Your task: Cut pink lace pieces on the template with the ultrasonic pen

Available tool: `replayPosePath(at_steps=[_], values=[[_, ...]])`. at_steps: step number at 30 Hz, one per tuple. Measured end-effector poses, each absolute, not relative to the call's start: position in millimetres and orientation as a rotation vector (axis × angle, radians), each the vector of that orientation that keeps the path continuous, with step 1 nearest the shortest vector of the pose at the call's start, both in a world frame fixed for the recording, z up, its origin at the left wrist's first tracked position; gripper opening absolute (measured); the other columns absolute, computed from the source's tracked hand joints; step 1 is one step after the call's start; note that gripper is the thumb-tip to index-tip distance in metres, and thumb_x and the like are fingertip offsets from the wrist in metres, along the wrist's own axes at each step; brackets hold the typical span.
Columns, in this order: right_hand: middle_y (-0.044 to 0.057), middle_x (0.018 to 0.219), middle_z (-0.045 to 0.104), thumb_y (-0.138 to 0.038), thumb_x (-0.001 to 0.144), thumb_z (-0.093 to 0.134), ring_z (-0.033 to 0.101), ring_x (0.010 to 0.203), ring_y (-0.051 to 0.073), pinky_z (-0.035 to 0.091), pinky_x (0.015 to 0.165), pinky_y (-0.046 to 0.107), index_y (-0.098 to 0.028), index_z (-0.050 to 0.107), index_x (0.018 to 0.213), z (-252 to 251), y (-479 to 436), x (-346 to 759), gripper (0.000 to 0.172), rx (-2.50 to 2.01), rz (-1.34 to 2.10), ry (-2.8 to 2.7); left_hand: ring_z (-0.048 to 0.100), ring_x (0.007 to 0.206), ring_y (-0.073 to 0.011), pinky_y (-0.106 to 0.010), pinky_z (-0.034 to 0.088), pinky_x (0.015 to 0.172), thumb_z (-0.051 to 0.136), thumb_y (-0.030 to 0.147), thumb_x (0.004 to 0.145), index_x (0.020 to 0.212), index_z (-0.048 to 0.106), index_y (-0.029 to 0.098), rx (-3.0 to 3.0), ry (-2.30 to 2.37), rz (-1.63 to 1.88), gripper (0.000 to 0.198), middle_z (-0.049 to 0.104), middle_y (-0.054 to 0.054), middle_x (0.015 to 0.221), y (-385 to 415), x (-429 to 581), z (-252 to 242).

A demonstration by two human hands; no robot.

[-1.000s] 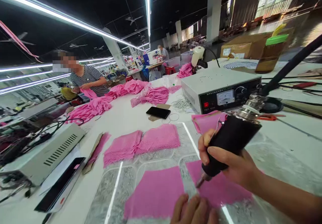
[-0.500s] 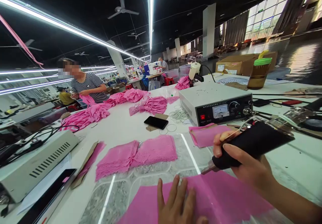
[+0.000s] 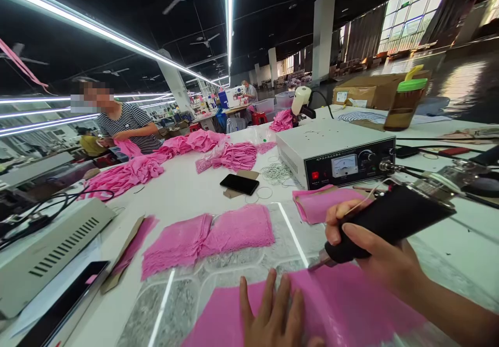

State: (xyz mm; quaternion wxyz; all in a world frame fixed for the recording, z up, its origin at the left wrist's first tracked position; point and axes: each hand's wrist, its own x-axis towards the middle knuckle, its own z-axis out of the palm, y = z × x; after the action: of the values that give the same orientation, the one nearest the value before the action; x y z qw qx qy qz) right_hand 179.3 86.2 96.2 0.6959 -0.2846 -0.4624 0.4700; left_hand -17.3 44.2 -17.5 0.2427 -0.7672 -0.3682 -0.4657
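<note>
View: head camera, forward and down over a workbench.
Landmark: white control box (image 3: 312, 142) with a dial meter, standing on the white table (image 3: 183, 194); all places below are given from it.
Left hand (image 3: 273, 318): well in front of the box at the lower edge of the picture, palm down, fingers spread flat on the pink fabric sheet (image 3: 343, 305).
Right hand (image 3: 376, 256): in front of the box and a little to its right, wrapped around the black hand tool (image 3: 393, 217), thumb lying along the top of the grip.
Tool: lies tilted, metal tip low and pointing left, at the far edge of the sheet; whether it touches cannot be told. A cable runs back from its rear end toward the box.
Sheet position: flat on a clear textured mat (image 3: 234, 279), nearest the person, under the left hand.
Handling (judgement): the sheet looks thin, light and limp, apt to slide or wrinkle on the smooth mat. A flat palm pins it best; to lift, pinch a corner or edge.
Tool handling (judgement): rigid and weightier; hold at the mid-barrel.
Pink stacks (image 3: 210, 235): two folded piles, in front of the box and to its left.
Loose pink piece (image 3: 323, 204): just in front of the box.
Phone (image 3: 239, 184): left of the box, screen dark.
Jar (image 3: 403, 105): green lid, behind the box to the right.
Co-worker (image 3: 130, 123): striped shirt, far left beyond the box, handling pink cloth.
</note>
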Motion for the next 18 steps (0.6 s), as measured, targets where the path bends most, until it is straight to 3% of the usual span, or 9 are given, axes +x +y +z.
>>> replayPosePath(at_steps=[7, 18], values=[[-0.001, 0.072, 0.059, -0.031, 0.077, 0.075, 0.058, 0.056, 0.014, 0.054, 0.049, 0.027, -0.025, 0.064, 0.079, 91, 87, 183, 0.012, -0.620, 1.080, -1.062, 0.051, 0.130, -0.0270, -0.060, 0.008, 0.118, 0.042, 0.051, 0.097, 0.100, 0.069, 0.022, -2.169, -0.920, -1.082, 0.039, 0.073, -0.008, 0.107, 44, -28, -7], [0.000, 0.076, 0.059, -0.030, 0.077, 0.074, 0.058, 0.057, 0.015, 0.053, 0.049, 0.029, -0.024, 0.063, 0.079, 95, 88, 189, 0.013, -0.588, 1.061, -1.042, 0.052, 0.129, -0.0289, -0.062, 0.010, 0.116, 0.040, 0.053, 0.097, 0.102, 0.068, 0.021, -2.125, -1.040, -1.173, 0.043, 0.073, -0.010, 0.106, 42, -18, -27]])
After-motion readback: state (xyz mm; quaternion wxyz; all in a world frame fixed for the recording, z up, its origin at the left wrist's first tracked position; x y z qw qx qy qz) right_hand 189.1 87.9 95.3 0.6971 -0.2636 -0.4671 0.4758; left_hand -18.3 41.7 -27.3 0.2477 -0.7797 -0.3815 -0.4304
